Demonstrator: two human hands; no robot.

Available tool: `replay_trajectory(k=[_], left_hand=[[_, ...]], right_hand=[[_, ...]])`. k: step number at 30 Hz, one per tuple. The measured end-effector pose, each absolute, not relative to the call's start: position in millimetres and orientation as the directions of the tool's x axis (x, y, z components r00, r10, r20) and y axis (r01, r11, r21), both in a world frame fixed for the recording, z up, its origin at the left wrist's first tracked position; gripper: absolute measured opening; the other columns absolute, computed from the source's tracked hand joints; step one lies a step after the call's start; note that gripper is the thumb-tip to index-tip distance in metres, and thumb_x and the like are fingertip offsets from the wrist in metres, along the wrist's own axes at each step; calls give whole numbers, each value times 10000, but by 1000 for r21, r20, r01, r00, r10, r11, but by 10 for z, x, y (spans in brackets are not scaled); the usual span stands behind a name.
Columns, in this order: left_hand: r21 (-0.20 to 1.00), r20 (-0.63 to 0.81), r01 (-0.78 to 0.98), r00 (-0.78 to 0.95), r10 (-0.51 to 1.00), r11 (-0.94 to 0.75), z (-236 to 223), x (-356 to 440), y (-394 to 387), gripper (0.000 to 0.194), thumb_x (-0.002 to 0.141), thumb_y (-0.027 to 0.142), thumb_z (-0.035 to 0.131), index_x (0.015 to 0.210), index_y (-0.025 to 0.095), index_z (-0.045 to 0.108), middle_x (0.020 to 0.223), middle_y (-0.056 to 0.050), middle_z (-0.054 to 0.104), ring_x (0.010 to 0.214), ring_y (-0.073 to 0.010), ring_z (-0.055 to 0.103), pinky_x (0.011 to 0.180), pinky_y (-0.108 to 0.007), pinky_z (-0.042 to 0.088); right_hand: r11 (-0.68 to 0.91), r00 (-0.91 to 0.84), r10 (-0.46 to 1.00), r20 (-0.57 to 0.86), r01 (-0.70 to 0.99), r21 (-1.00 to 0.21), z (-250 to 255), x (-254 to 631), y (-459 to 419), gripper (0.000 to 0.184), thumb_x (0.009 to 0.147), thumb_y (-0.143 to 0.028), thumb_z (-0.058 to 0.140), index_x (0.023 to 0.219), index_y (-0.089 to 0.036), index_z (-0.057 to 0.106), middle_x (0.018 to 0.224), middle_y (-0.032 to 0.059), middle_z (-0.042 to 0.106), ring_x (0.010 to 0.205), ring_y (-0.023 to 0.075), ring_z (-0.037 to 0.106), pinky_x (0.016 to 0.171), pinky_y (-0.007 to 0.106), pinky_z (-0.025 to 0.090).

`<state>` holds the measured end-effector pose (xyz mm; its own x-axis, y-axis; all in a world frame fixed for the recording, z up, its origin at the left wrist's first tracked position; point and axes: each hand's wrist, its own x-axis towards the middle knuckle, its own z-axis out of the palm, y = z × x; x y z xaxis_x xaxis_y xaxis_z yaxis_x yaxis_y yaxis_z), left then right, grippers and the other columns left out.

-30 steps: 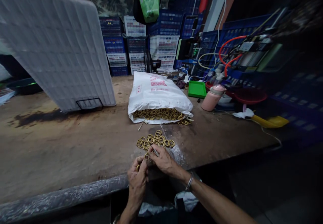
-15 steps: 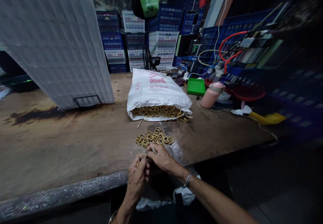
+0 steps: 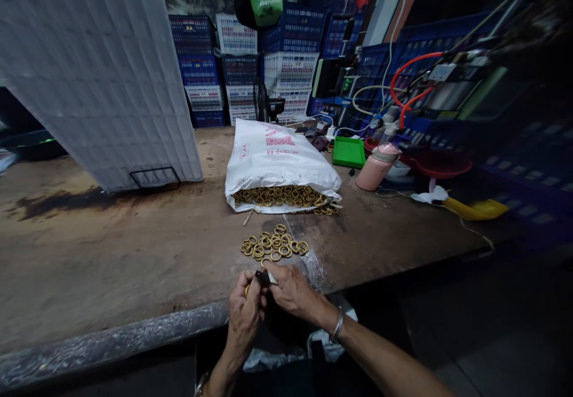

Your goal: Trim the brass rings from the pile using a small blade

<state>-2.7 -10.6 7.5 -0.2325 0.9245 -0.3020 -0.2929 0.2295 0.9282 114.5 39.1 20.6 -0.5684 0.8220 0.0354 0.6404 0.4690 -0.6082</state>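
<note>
My left hand (image 3: 243, 310) is closed at the table's front edge, pinching a brass-coloured ring (image 3: 246, 290) that shows partly between thumb and fingers. My right hand (image 3: 295, 289) is closed on a small flat tool (image 3: 263, 277), dark at one end and pale at the other. The dark end meets the left thumb and fingertips; its exact kind is unclear. Just beyond the hands lies a loose pile of brass-coloured rings (image 3: 275, 243). Behind it a white woven sack (image 3: 284, 161) lies on its side, its mouth full of similar rings.
The wooden table (image 3: 134, 265) has a plastic-wrapped front edge. A tall pale quilted panel (image 3: 111, 86) stands at left on a wire stand. At right are a green tray (image 3: 348, 152), a pink bottle (image 3: 376, 169) and a yellow scoop (image 3: 478, 209). Stacked crates (image 3: 290, 70) fill the back.
My right hand has turned and shifted slightly, so the tool's dark flat end now shows. A ring seen between my fingertips earlier is out of sight there; another ring shows near the pile's front.
</note>
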Motion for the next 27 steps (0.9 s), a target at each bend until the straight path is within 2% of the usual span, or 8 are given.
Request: replay_trajectory(k=[3, 9, 14, 16, 19, 22, 24, 27], left_hand=[[942, -259, -278, -238, 936, 189, 112, -18, -113, 375, 630, 538, 584, 711, 193, 461, 457, 85, 447, 333, -38, 353, 321, -144, 256], [966, -201, -213, -265, 943, 146, 29, -39, -114, 349, 656, 521, 569, 700, 190, 468, 464, 79, 446, 341, -35, 336, 334, -149, 246], [962, -237, -198, -261, 936, 188, 124, -36, -232, 348, 675, 529, 550, 666, 191, 466, 476, 72, 454, 369, -43, 367, 353, -146, 260], [949, -276, -201, -167, 946, 241, 190, 0, -345, 343, 699, 516, 536, 627, 190, 457, 438, 79, 415, 362, -41, 352, 362, -146, 258], [876, -398, -247, 114, 910, 414, 87, 74, -522, 358, 691, 521, 545, 617, 182, 460, 453, 60, 464, 326, -27, 311, 342, -158, 203], [803, -451, -284, 284, 846, 523, -289, 121, -591, 439, 535, 572, 644, 556, 165, 481, 401, 24, 503, 299, -33, 313, 337, -177, 177], [740, -537, -306, 267, 800, 599, -555, 123, -558, 426, 467, 519, 710, 506, 153, 494, 398, 14, 505, 316, -49, 367, 357, -188, 237], [629, -713, -339, 109, 693, 700, -781, 111, -440, 274, 550, 336, 725, 494, 152, 529, 452, -24, 555, 397, -122, 502, 413, -232, 361]], right_hand=[[516, -604, 797, 21, 662, -544, 198, 1159, 364, 226, 669, -110, 406, 859, -191, 499, 684, 3, 557, 587, 115, 463, 554, 214, 261], [558, -636, 772, -13, 687, -465, 188, 1138, 368, 237, 699, -124, 373, 897, -184, 489, 703, 24, 589, 583, 123, 490, 537, 227, 254], [549, -592, 805, -44, 770, -325, 178, 1137, 421, 237, 707, -147, 405, 931, -167, 479, 740, 50, 607, 625, 142, 529, 539, 239, 246], [518, -545, 838, -24, 808, -282, 189, 1172, 503, 215, 723, -149, 398, 920, -167, 480, 740, 53, 609, 626, 143, 533, 538, 242, 240], [444, -453, 891, 20, 863, -241, 210, 1254, 711, 210, 719, -126, 399, 903, -167, 491, 729, 53, 608, 627, 144, 537, 543, 246, 238], [337, -329, 941, 73, 905, -261, 215, 1335, 987, 204, 750, -141, 394, 917, -173, 506, 778, 59, 616, 683, 146, 550, 558, 240, 247], [239, -232, 971, 58, 925, -294, 203, 1373, 1175, 192, 805, -204, 371, 927, -183, 517, 842, 70, 622, 737, 151, 558, 570, 235, 256], [147, -153, 988, 4, 939, -310, 159, 1399, 1401, 219, 833, -282, 362, 937, -188, 529, 872, 79, 631, 771, 163, 569, 573, 236, 266]])
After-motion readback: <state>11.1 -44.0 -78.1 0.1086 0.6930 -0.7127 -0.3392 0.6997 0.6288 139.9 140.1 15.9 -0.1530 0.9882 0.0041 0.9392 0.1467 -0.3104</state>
